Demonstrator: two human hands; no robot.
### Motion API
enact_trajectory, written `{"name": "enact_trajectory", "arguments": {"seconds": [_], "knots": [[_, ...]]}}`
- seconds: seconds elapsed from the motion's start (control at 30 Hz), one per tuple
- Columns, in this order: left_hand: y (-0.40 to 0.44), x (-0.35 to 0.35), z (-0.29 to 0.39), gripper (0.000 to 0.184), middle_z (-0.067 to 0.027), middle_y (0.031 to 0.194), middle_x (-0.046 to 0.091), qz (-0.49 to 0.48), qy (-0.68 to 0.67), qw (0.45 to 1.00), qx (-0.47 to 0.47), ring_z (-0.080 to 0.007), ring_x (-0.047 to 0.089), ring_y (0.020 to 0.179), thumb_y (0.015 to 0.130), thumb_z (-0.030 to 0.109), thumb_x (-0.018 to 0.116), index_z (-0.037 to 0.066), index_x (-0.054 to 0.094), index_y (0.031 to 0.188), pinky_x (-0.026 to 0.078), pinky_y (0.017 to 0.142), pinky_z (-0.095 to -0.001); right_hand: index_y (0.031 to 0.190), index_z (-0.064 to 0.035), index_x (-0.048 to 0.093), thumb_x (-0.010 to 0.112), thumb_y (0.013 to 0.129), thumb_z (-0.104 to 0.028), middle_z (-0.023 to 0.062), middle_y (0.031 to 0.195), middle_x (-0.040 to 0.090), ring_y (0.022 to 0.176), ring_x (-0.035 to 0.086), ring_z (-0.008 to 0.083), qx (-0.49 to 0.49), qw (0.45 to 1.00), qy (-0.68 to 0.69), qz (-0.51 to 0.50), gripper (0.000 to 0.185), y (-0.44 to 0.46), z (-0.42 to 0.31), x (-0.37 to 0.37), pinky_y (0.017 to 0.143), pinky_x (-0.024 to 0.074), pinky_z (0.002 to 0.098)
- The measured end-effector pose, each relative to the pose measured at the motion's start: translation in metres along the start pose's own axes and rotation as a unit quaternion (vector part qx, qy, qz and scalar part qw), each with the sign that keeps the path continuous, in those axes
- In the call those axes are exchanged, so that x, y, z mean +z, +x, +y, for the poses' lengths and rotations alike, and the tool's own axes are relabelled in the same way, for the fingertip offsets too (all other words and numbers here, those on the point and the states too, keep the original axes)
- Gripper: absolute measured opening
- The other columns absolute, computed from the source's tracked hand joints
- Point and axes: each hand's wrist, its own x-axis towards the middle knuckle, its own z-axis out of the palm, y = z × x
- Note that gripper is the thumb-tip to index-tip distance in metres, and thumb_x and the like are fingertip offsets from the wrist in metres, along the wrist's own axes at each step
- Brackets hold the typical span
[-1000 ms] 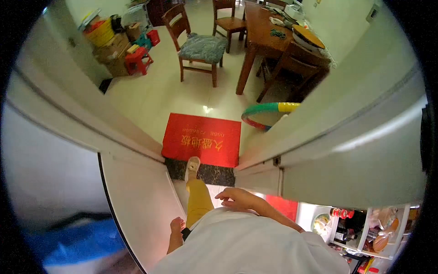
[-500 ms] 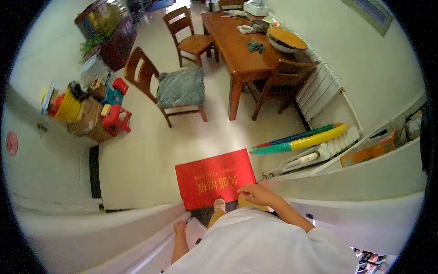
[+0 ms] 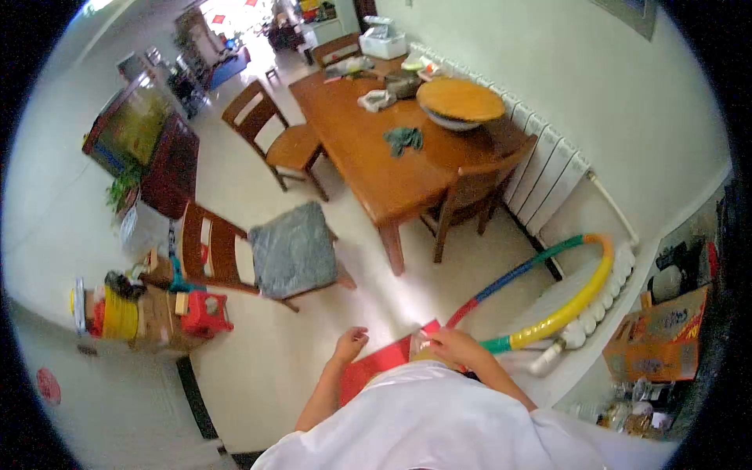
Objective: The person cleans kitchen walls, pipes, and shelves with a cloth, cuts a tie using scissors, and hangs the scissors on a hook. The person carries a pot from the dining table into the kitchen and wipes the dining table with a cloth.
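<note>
Facing into the room above the red mat (image 3: 385, 360), I judge this step to be one of getting about on foot, with no handling in hand. My left hand (image 3: 350, 345) hangs over the floor by the mat's edge, fingers loosely curled with a gap to the thumb, and nothing shows in it. My right hand (image 3: 453, 346) is in front of my shirt (image 3: 431, 415), fingers bent; a pale shape (image 3: 418, 341) at their tips is too blurred to name, so I cannot tell whether they hold it. The coloured hoop (image 3: 564, 315) is nearest that hand, its green end just beside my wrist in this view. Any step forward would call for keeping clear of the hoop on my right and the cushioned chair (image 3: 294, 251) on my left; any grasp would first need those fingers spread wider.
</note>
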Motion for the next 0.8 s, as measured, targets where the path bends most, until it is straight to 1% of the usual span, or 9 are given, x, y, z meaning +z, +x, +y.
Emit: {"name": "enact_trajectory", "arguments": {"seconds": [0.07,0.2,0.27,0.3,0.47,0.53,0.67,0.73,0.8], "knots": [[0.026,-0.017,0.066,0.033,-0.0104,0.096,0.068,-0.034,0.052,0.997,0.036,-0.0199,0.065,0.084,0.085,0.021,0.066,0.004,0.063,0.113,0.052,0.078,-0.0319,0.113,-0.0096,0.065,0.059,0.086,-0.024,0.0149,0.096,0.065,0.091,0.062,0.0307,-0.033,0.997,0.036,0.062,0.031,0.012,0.019,-0.017,0.078,0.0488,0.0401],[0.118,-0.041,0.091,0.032,-0.0096,0.094,0.068,-0.058,0.081,0.994,0.055,-0.0173,0.065,0.085,0.086,0.019,0.065,0.004,0.062,0.114,0.052,0.076,-0.0313,0.112,-0.0097,0.066,0.060,0.086,-0.025,0.0144,0.098,0.065,0.094,0.063,0.0290,0.032,0.993,0.047,0.100,0.030,0.029,0.046,-0.047,0.081,0.0491,0.0383],[0.178,-0.057,0.100,0.030,-0.0083,0.092,0.068,-0.054,-0.041,0.993,0.096,-0.0163,0.064,0.083,0.087,0.016,0.064,0.002,0.062,0.113,0.052,0.075,-0.0309,0.110,-0.0077,0.066,0.060,0.085,-0.024,0.0148,0.100,0.065,0.095,0.063,0.0295,0.065,0.985,0.064,0.150,0.030,0.035,0.064,-0.055,0.082,0.0498,0.0381],[0.206,-0.072,0.120,0.029,-0.0075,0.094,0.068,-0.074,0.037,0.994,0.078,-0.0146,0.064,0.082,0.088,0.015,0.063,0.001,0.062,0.113,0.051,0.075,-0.0300,0.110,-0.0077,0.066,0.060,0.085,-0.024,0.0148,0.100,0.065,0.095,0.063,0.0295,0.066,0.984,0.064,0.154,0.030,0.039,0.070,-0.059,0.082,0.0498,0.0381],[0.372,-0.129,0.214,0.029,-0.0085,0.099,0.068,-0.063,-0.030,0.983,0.168,-0.0149,0.063,0.090,0.090,0.014,0.061,0.000,0.062,0.115,0.050,0.080,-0.0284,0.107,-0.0066,0.066,0.065,0.082,-0.017,0.0136,0.097,0.067,0.087,0.065,0.0271,0.224,0.933,0.109,0.258,0.028,0.058,0.091,-0.045,0.075,0.0519,0.0377],[0.426,-0.153,0.283,0.027,-0.0087,0.094,0.069,-0.002,0.055,0.976,0.212,-0.0156,0.064,0.087,0.087,0.016,0.064,-0.001,0.064,0.109,0.051,0.079,-0.0295,0.108,-0.0067,0.065,0.066,0.081,-0.016,0.0134,0.096,0.067,0.087,0.066,0.0269,0.249,0.929,0.105,0.254,0.029,0.086,0.091,-0.045,0.074,0.0520,0.0374],[0.578,-0.197,0.378,0.025,-0.0159,0.086,0.069,0.060,0.214,0.920,0.322,-0.0320,0.067,0.081,0.080,0.015,0.066,0.003,0.068,0.102,0.053,0.075,-0.0399,0.108,-0.0069,0.064,0.068,0.080,-0.020,0.0121,0.095,0.068,0.091,0.065,0.0278,0.297,0.907,0.143,0.262,0.031,0.187,0.081,-0.066,0.077,0.0517,0.0379],[0.630,-0.216,0.427,0.028,-0.0163,0.088,0.068,0.108,0.358,0.868,0.327,-0.0371,0.064,0.085,0.077,0.016,0.067,0.004,0.068,0.102,0.052,0.079,-0.0443,0.117,-0.0054,0.059,0.070,0.080,-0.026,0.0151,0.107,0.064,0.103,0.061,0.0307,0.294,0.877,0.254,0.282,0.044,0.243,0.043,-0.100,0.087,0.0487,0.0399],[0.692,-0.226,0.458,0.031,-0.0164,0.102,0.064,0.152,0.415,0.833,0.332,-0.0373,0.058,0.099,0.077,0.019,0.066,0.006,0.066,0.105,0.049,0.087,-0.0456,0.133,-0.0029,0.045,0.074,0.077,-0.034,0.0229,0.125,0.052,0.118,0.050,0.0365,0.345,0.866,0.122,0.343,0.071,0.305,0.030,-0.129,0.098,0.0425,0.0433]]}}
